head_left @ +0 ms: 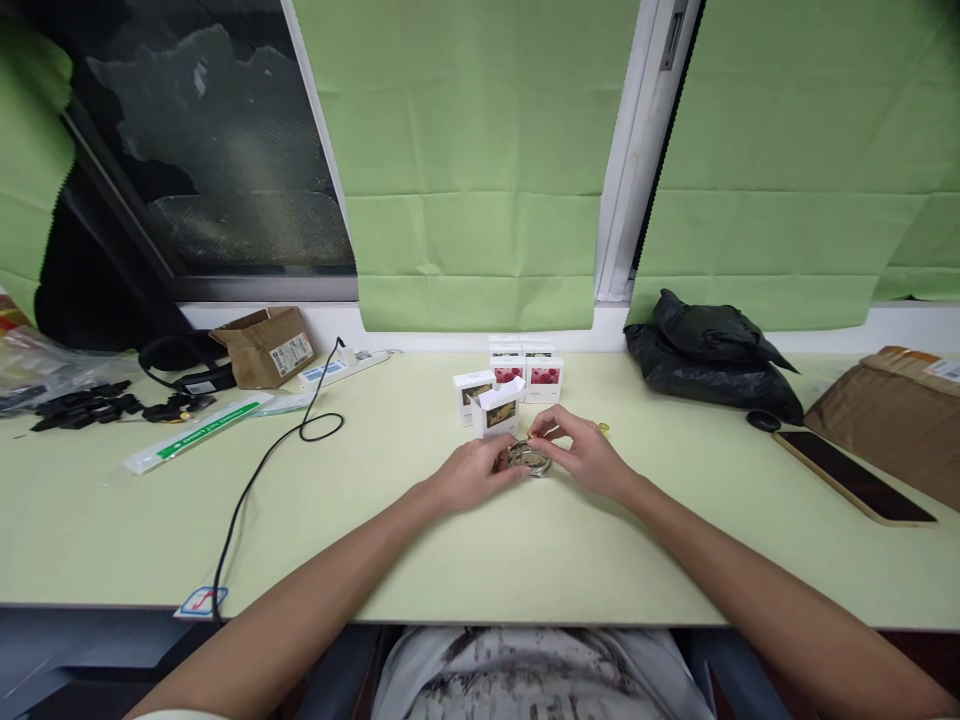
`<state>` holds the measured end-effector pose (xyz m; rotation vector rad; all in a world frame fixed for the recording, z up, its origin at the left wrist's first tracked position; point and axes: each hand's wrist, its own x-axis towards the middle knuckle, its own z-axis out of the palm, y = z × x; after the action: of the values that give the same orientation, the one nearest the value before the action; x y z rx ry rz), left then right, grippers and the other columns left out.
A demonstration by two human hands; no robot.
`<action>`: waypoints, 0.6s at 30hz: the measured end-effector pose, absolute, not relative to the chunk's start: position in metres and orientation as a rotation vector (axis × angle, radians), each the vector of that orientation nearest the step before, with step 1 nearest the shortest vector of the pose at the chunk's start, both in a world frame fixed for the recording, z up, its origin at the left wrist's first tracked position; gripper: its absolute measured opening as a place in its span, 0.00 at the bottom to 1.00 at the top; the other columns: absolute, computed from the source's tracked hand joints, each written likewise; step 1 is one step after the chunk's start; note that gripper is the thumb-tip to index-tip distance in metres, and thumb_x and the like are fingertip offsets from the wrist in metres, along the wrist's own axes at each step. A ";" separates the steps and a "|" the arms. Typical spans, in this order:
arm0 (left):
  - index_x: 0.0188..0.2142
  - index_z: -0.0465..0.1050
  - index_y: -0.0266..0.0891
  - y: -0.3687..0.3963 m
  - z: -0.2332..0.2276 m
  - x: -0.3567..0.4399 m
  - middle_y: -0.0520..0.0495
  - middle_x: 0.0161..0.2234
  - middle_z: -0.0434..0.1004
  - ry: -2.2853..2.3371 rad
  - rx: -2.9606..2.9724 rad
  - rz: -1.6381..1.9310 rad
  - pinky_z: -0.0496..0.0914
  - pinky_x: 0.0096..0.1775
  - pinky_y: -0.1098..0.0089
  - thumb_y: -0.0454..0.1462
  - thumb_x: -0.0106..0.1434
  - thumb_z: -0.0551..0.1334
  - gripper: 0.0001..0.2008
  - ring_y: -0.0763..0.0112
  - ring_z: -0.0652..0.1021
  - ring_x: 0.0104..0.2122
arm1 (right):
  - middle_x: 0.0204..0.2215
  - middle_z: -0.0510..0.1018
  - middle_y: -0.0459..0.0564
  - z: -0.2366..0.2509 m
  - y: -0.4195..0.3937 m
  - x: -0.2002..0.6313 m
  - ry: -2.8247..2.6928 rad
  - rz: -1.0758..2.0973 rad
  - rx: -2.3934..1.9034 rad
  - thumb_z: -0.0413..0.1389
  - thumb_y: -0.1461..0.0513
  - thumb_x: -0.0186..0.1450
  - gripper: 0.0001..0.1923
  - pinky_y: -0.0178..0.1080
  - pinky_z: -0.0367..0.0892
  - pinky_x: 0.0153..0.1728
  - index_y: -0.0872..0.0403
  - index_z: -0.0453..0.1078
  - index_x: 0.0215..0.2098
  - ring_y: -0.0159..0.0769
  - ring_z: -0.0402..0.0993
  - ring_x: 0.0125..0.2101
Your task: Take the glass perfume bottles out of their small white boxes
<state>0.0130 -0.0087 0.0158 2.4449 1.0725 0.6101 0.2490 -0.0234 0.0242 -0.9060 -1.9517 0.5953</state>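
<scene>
While one box (pixel 496 408) stands open among closed boxes (pixel 525 372) near the surface's (pixel 420 540) far edge, the left hand (pixel 472 474) and right hand (pixel 583 455) both close their grip on a small round jar (pixel 529 458) resting mid-surface, not yet boxed.

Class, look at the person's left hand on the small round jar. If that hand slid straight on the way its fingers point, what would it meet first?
The left hand points right and slightly away, so beyond the jar it would probably meet the right hand. Depth is hard to judge.
</scene>
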 end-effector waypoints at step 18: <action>0.37 0.68 0.43 -0.008 0.015 0.013 0.51 0.32 0.74 1.096 2.447 0.603 0.61 0.31 0.69 0.54 0.71 0.60 0.17 0.66 0.73 0.29 | 0.46 0.80 0.55 0.025 -0.007 0.271 -2.217 -0.066 -1.046 0.55 0.49 0.75 0.15 0.47 0.69 0.49 0.50 0.71 0.52 0.45 0.75 0.46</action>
<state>0.0129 -0.0080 0.0150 2.4472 1.0963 0.6033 0.2709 -0.0070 0.0251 -1.0457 -2.2166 -0.0659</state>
